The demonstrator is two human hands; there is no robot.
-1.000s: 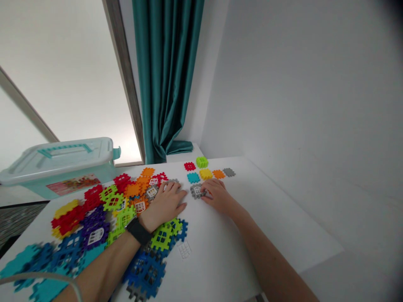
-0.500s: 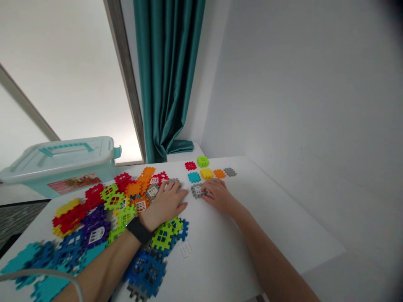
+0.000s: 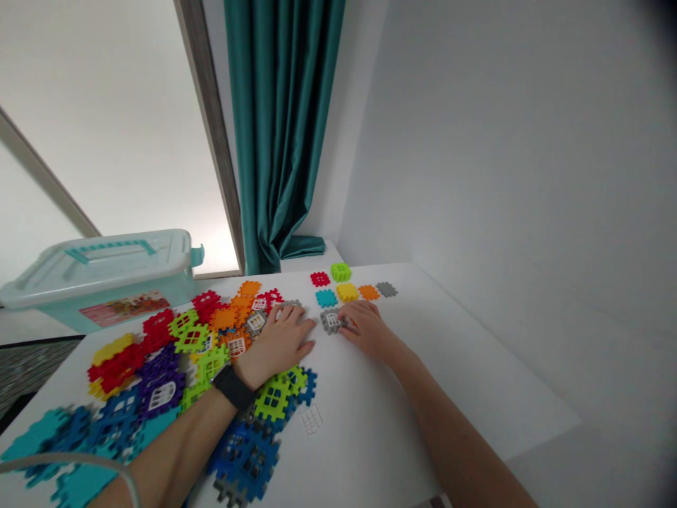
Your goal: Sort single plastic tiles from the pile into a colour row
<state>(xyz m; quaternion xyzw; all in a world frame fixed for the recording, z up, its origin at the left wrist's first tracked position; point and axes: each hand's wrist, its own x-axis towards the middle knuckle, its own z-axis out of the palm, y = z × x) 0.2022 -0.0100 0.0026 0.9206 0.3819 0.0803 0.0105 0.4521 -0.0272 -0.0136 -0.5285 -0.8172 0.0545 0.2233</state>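
Note:
My right hand [image 3: 367, 328] is closed at the right edge of a grey interlocking tile [image 3: 331, 321] with a white window lattice, its fingertips pinching that edge on the table. My left hand [image 3: 278, 344], with a black watch on the wrist, lies palm down with fingers spread over the pile of tiles. A grey tile [image 3: 292, 303] shows just beyond its fingertips. Beside it are a grey window tile [image 3: 257, 323] and an orange window tile [image 3: 236, 343]. Lime window tiles [image 3: 273, 398] lie below that hand.
Past my right hand lie red [image 3: 320, 279], lime [image 3: 341, 272], turquoise [image 3: 326, 298], yellow [image 3: 348, 292], orange [image 3: 369, 292] and grey tiles [image 3: 386, 289]. A white lattice [image 3: 311, 420] lies near blue tiles [image 3: 248, 455]. A lidded box [image 3: 121, 282] stands far left; a wall [image 3: 502, 212] rises right.

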